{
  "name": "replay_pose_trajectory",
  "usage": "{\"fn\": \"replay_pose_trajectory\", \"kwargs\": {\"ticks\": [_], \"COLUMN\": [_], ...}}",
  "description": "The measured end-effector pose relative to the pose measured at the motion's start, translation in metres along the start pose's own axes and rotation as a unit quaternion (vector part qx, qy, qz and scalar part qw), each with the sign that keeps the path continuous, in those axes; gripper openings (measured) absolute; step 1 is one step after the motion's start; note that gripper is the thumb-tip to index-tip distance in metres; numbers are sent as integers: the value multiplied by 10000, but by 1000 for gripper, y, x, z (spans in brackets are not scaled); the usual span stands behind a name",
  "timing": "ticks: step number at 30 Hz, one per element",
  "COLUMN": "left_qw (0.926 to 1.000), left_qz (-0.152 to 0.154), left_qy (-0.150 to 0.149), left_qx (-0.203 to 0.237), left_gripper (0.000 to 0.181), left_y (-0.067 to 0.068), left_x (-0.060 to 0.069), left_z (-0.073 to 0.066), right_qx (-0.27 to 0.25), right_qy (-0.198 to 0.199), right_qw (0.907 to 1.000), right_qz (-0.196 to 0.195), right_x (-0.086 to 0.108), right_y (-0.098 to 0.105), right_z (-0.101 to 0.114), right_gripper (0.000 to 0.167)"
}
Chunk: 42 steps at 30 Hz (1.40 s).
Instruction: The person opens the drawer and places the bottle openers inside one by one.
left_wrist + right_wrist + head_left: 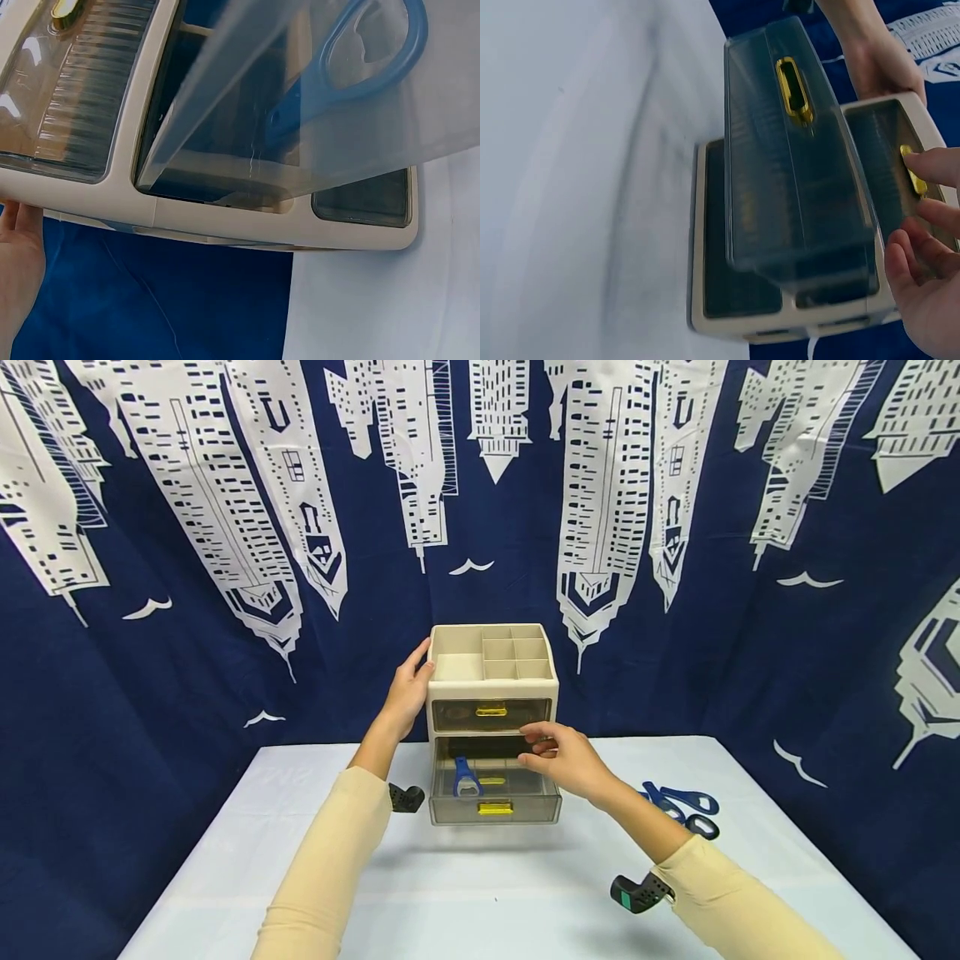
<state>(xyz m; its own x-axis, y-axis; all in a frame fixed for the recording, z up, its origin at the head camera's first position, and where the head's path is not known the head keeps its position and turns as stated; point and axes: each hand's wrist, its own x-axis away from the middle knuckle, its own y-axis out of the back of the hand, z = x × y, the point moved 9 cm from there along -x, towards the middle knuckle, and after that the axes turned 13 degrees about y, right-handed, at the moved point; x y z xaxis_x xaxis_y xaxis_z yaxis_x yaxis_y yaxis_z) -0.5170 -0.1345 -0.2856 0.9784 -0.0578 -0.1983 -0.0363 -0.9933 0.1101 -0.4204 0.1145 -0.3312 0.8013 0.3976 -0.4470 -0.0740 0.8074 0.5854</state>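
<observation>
A cream desktop organizer with smoky clear drawers stands at the back of the table. Its middle drawer is pulled out, and a blue tool with a looped end lies inside at the left. My left hand rests against the organizer's upper left side, fingers extended along it. Over the right part of the pulled-out drawer is my right hand, fingers loosely bent and holding nothing. In the right wrist view its fingertips appear near the top drawer's yellow handle; whether they touch cannot be told.
Several blue-handled tools lie on the white table, right of the organizer and partly behind my right forearm. The organizer's top has divided compartments. A dark blue curtain with white buildings hangs behind.
</observation>
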Motion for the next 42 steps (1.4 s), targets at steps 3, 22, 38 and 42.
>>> {"fn": "replay_pose_trajectory", "kwargs": {"ticks": [3, 22, 38, 42], "left_qw": [10000, 10000, 10000, 10000], "left_qz": [-17, -32, -5, -1], "left_qy": [1, 42, 42, 31], "left_qx": [-6, 50, 62, 64], "left_gripper": [54, 55, 54, 54], "left_y": [1, 1, 0, 0], "left_x": [0, 1, 0, 0], "left_z": [1, 1, 1, 1], "right_qx": [44, 416, 422, 297], "right_qy": [-11, -287, -243, -237], "right_qw": [10000, 9987, 9968, 9954], "right_qz": [0, 81, 637, 875], "right_x": [4, 47, 91, 108], "right_y": [8, 58, 89, 91], "right_z": [-5, -46, -80, -90], "right_gripper": [47, 39, 43, 45]}}
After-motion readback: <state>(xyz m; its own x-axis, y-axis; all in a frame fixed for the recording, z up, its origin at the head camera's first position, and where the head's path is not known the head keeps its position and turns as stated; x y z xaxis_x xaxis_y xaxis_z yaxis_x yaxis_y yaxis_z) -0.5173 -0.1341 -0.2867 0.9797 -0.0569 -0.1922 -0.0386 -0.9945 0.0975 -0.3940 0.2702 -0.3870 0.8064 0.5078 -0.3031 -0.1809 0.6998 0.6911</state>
